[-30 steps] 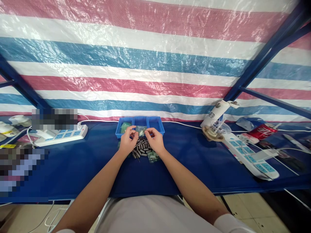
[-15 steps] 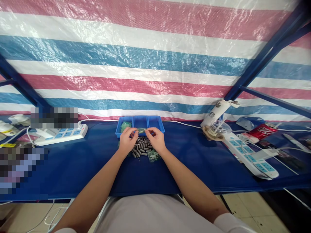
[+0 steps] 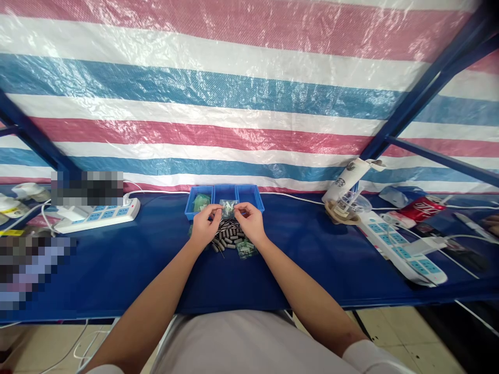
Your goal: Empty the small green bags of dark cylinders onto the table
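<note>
My left hand [image 3: 205, 224] and my right hand [image 3: 249, 222] both pinch a small clear plastic bag [image 3: 228, 208] with greenish contents, held upright between them. Right below the bag lies a heap of several small dark cylinders [image 3: 228, 236] on the blue table [image 3: 117, 265]. Another small bag with green parts [image 3: 245, 250] lies by my right wrist. Just behind my hands stands a blue tray with three compartments [image 3: 249, 196]; its left compartment holds green pieces.
A white power strip [image 3: 97, 215] lies at the left, with cables and blurred items beyond it. At the right are a tipped plastic cup [image 3: 349, 205], a long white power strip [image 3: 401, 249], a red can [image 3: 423, 209] and cables. A striped tarp hangs behind.
The small bag has been raised and turned upright between both hands. My hands have shifted slightly away from me, toward the tray.
</note>
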Demonstrator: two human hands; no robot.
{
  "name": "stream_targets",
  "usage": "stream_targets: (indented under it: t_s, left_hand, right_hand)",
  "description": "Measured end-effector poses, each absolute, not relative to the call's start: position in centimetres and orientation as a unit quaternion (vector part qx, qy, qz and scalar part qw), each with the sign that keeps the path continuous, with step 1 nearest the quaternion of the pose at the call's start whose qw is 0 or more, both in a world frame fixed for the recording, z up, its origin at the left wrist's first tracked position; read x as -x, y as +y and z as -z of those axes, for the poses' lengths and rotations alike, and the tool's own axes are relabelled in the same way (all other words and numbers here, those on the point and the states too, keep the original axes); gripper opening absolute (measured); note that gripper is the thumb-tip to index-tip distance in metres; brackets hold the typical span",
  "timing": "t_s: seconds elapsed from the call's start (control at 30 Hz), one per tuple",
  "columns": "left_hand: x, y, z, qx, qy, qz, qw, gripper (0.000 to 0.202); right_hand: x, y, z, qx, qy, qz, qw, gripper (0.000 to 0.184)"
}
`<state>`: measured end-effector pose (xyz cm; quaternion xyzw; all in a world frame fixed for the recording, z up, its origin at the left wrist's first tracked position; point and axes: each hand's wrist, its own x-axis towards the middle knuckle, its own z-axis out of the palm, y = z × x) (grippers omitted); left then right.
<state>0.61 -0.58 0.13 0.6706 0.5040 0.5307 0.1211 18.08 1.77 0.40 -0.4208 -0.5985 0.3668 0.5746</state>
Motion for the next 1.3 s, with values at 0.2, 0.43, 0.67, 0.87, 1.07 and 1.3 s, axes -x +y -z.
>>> stream_targets:
  t_s: [0.2,0.43,0.67,0.87,1.07,1.3]
  left_hand:
    - [-0.7,0.2,0.7,-0.661,0.486,-0.558,0.121,0.019]
    - [-0.6,0.1,0.3,-0.662,0.481,-0.559,0.132,0.035]
    - [-0.6,0.0,0.0,-0.682,0.476,-0.548,0.090,0.028]
    - [-0.7,-0.1,-0.4,-0.685,0.480,-0.544,0.062,0.017]
    - [-0.6,-0.5,-0.2,-0.679,0.483,-0.534,0.146,0.022]
    - [-0.6,-0.9,-0.6,-0.688,0.477,-0.534,0.119,0.021]
  right_hand:
    - [-18.0,1.9,-0.3,0.424,-0.596,-0.370,0.573,0.017]
    - [-17.9,1.8,0.0,0.414,-0.622,-0.374,0.550,0.027]
    - [-18.2,1.5,-0.7,0.405,-0.654,-0.311,0.559,0.016]
    - [-18.2,1.7,-0.1,0.424,-0.636,-0.343,0.546,0.023]
    - [-18.3,1.3,-0.7,0.410,-0.617,-0.393,0.544,0.029]
    - [-18.2,1.7,-0.6,0.412,-0.609,-0.361,0.574,0.025]
